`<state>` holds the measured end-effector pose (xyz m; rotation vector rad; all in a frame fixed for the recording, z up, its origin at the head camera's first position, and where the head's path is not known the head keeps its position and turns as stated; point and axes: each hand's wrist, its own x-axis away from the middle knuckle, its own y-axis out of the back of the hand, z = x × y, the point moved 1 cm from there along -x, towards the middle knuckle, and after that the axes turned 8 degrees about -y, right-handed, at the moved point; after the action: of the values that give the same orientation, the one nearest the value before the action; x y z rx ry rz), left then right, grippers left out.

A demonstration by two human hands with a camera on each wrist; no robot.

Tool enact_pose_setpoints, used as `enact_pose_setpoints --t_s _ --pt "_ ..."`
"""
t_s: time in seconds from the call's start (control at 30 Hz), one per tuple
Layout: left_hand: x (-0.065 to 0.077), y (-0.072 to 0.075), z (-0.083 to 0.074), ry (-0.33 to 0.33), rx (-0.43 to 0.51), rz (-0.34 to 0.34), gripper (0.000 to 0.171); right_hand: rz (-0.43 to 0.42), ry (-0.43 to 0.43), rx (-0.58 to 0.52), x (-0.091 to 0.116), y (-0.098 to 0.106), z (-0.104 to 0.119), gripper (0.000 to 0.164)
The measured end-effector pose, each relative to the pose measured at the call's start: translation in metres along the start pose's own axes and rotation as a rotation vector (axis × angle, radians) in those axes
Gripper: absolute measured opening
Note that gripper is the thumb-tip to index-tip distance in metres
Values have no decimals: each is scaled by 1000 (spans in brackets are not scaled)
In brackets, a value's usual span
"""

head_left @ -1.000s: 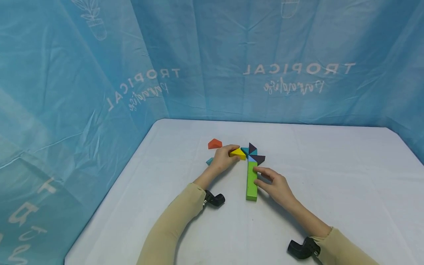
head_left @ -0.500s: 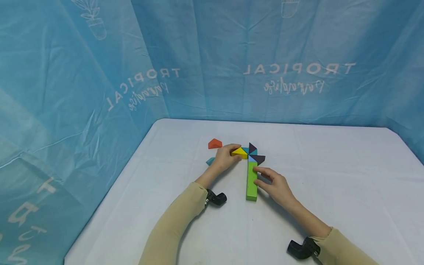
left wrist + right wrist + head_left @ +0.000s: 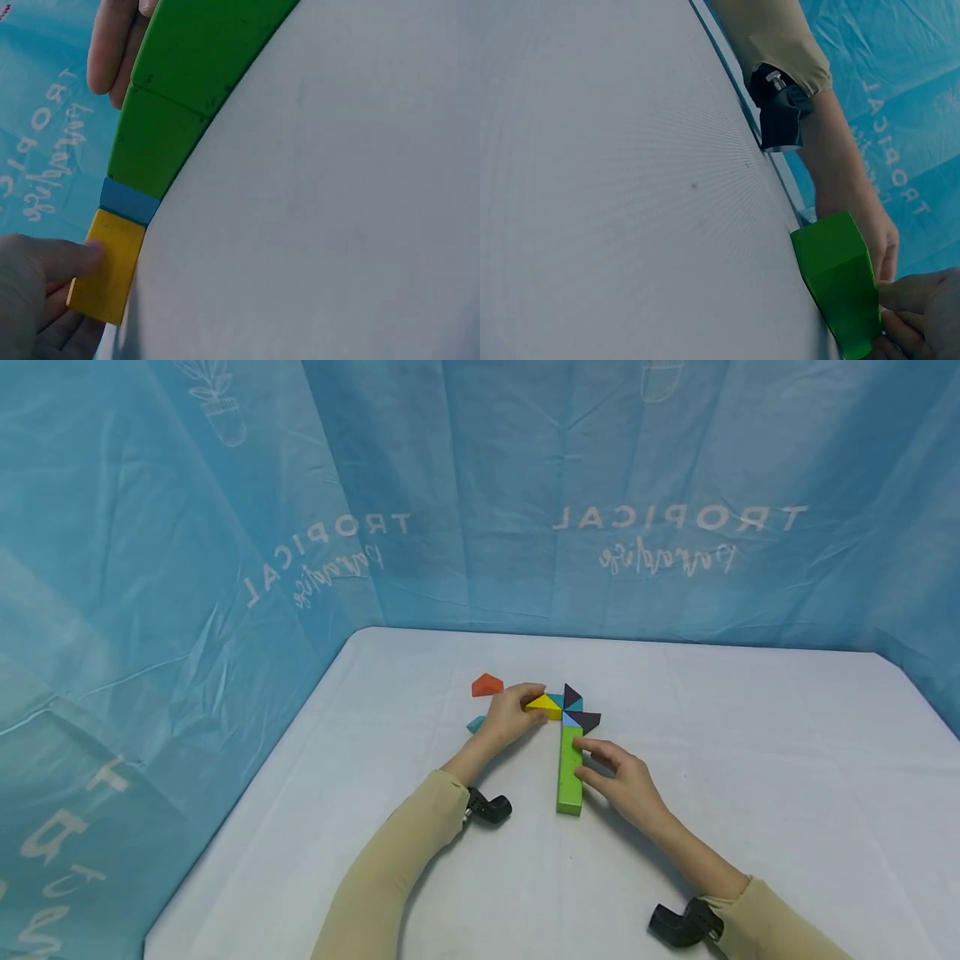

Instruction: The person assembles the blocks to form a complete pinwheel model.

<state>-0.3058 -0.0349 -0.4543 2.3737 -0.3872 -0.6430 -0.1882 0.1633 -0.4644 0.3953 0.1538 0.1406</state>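
Note:
My left hand [image 3: 512, 714] pinches a yellow triangular block [image 3: 543, 707] between thumb and fingers, right at the left side of a pinwheel of small blocks. In the left wrist view the thumb lies flat on the yellow block's side face, beside a blue one [image 3: 129, 200]. The pinwheel holds teal pieces, a dark triangle [image 3: 572, 695], a dark slanted block [image 3: 587, 719] and a light blue triangle [image 3: 569, 721]. Below it extends a green bar [image 3: 570, 777], with a seam across it in the left wrist view. My right hand [image 3: 628, 781] rests its thumb and fingertips along the bar's right side.
An orange-red block [image 3: 487, 686] lies to the left of the pinwheel. A teal block [image 3: 475, 725] is partly hidden behind my left hand. The white table [image 3: 750, 760] meets a blue printed cloth [image 3: 637, 585] at its back and left edges.
My left hand has moved a little to the right with the yellow block, closing the gap to the teal piece. My right hand and the green bar have stayed in place.

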Motion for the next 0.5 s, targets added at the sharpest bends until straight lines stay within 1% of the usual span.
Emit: enact_pose_setpoints --t_s 0.13,0.3,0.37,0.5 --pt "6 16 -6 -33 56 -51 42 5 2 5 1 -1 1 40" --pt "19 44 -4 -68 54 -94 41 2 2 19 2 -1 3 41" --pt "25 55 0 -61 55 -107 41 -2 5 20 2 0 3 41" --pt "39 72 10 12 105 -129 40 -3 12 20 1 1 1 41"
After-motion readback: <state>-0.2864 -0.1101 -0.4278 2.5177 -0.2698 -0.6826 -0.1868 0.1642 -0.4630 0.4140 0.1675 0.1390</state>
